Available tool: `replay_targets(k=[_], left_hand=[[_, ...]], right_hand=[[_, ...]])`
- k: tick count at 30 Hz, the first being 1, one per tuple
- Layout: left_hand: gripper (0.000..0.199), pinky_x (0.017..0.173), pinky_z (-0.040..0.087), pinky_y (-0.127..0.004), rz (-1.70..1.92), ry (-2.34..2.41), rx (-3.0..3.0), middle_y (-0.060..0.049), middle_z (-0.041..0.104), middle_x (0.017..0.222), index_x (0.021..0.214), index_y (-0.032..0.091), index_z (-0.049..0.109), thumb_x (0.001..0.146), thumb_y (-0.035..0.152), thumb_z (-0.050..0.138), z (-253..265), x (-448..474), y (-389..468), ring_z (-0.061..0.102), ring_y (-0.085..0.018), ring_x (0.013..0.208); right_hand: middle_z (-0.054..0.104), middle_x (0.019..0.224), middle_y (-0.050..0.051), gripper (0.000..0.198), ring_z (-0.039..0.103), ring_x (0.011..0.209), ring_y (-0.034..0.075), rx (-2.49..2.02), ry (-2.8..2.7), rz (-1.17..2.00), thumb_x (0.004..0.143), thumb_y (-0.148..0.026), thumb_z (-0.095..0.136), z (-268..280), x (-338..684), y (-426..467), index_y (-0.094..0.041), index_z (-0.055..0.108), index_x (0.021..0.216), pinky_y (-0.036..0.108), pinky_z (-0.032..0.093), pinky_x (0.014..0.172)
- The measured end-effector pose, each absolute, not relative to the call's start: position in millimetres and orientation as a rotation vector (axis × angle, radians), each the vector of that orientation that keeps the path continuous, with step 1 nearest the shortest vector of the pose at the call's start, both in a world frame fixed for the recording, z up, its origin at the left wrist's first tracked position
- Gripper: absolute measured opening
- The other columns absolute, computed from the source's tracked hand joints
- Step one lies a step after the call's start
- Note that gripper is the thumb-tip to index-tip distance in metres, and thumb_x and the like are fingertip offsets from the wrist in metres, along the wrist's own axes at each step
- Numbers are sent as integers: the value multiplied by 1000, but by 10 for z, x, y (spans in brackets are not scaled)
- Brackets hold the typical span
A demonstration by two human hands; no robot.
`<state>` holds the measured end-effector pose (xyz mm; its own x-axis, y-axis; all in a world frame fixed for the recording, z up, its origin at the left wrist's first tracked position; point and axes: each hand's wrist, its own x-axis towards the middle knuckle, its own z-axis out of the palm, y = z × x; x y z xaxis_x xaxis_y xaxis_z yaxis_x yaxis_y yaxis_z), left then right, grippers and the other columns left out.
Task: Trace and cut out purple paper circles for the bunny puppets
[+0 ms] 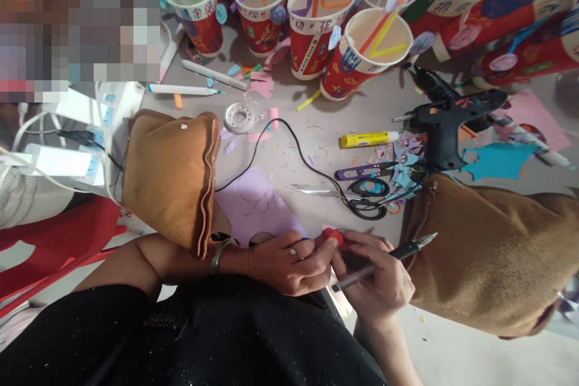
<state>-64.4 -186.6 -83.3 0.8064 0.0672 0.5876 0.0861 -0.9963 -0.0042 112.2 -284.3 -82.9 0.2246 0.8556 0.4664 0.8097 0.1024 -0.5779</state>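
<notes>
Qty – 2 hands [289, 262] [377, 277] | 1 red disc [333, 235] | 1 pen [404, 248] | 1 pr scissors [356, 186] | 1 purp. snips [359, 172]

The small piece [333, 235] is red, the sheet [281, 217] lilac with outlined circles, the glue gun [441, 126] black.

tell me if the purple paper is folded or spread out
Spread out: the purple paper lies flat, its drawn circles face up, and no fold shows in the visible part.
</notes>
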Motion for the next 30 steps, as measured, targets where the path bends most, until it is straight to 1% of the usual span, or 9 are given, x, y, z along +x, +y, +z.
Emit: replay_targets(k=[5, 10, 16, 19, 22, 24, 27, 28, 30], left_hand=[[28, 71, 49, -28, -872, -69, -2973, -13, 68, 128, 107, 20, 71, 97, 34, 50, -885, -658, -1890, 61, -16, 90], [26, 76, 48, -27, -935, -168, -2927, -9, 67, 131, 105, 23, 71, 97, 38, 51, -922, -656, -1921, 59, -15, 91], [27, 73, 48, -27, -870, -198, -2959, -11, 66, 133, 108, 21, 71, 96, 36, 52, -879, -648, -1941, 58, -14, 84], [28, 72, 48, -28, -814, -215, -2969, -12, 65, 135, 112, 20, 71, 97, 33, 50, -850, -650, -1953, 57, -13, 81], [27, 72, 47, -29, -736, -191, -3002, -14, 64, 135, 109, 18, 71, 97, 28, 49, -802, -665, -1956, 58, -14, 81], [27, 74, 47, -30, -629, -162, -3025, -15, 62, 137, 109, 17, 70, 98, 25, 47, -757, -682, -1956, 59, -15, 85], [28, 77, 46, -31, -478, -166, -3040, -16, 58, 141, 114, 17, 68, 99, 22, 44, -686, -703, -1969, 61, -19, 101], [28, 76, 45, -31, -456, -184, -3037, -16, 57, 142, 114, 16, 67, 99, 22, 44, -666, -706, -1980, 61, -20, 104], [26, 74, 43, -30, -432, -221, -3020, -18, 57, 142, 114, 14, 65, 99, 21, 45, -638, -707, -2012, 61, -20, 104]], right_hand=[[78, 92, 5, 31, 75, 75, 19, -1675, -1571, 78, 73, -8, 80, -818, 1118, -2833, -21, 58, 90, 33, 57, 69], [78, 92, 7, 31, 75, 76, 20, -1677, -1565, 101, 74, -9, 80, -827, 1118, -2842, -21, 58, 91, 34, 57, 69], [77, 90, 7, 34, 74, 78, 21, -1669, -1550, 146, 73, -12, 80, -829, 1135, -2843, -22, 57, 95, 35, 58, 69], [76, 93, 8, 31, 74, 81, 21, -1649, -1513, 217, 75, -11, 75, -803, 1144, -2842, -22, 57, 98, 36, 58, 69], [76, 96, 10, 26, 74, 83, 23, -1610, -1478, 271, 80, -12, 69, -800, 1141, -2857, -21, 58, 101, 37, 59, 68], [76, 97, 9, 22, 74, 84, 23, -1595, -1430, 265, 84, -12, 64, -823, 1123, -2874, -21, 60, 103, 37, 60, 70], [77, 97, 8, 18, 75, 84, 22, -1611, -1302, 192, 91, -14, 58, -857, 1075, -2879, -21, 63, 107, 37, 61, 72], [77, 96, 7, 18, 75, 80, 21, -1598, -1247, 185, 93, -17, 56, -855, 1061, -2869, -21, 63, 110, 37, 61, 70], [77, 90, 5, 22, 74, 71, 20, -1509, -1150, 215, 97, -27, 54, -812, 1052, -2822, -22, 61, 117, 35, 60, 61]])
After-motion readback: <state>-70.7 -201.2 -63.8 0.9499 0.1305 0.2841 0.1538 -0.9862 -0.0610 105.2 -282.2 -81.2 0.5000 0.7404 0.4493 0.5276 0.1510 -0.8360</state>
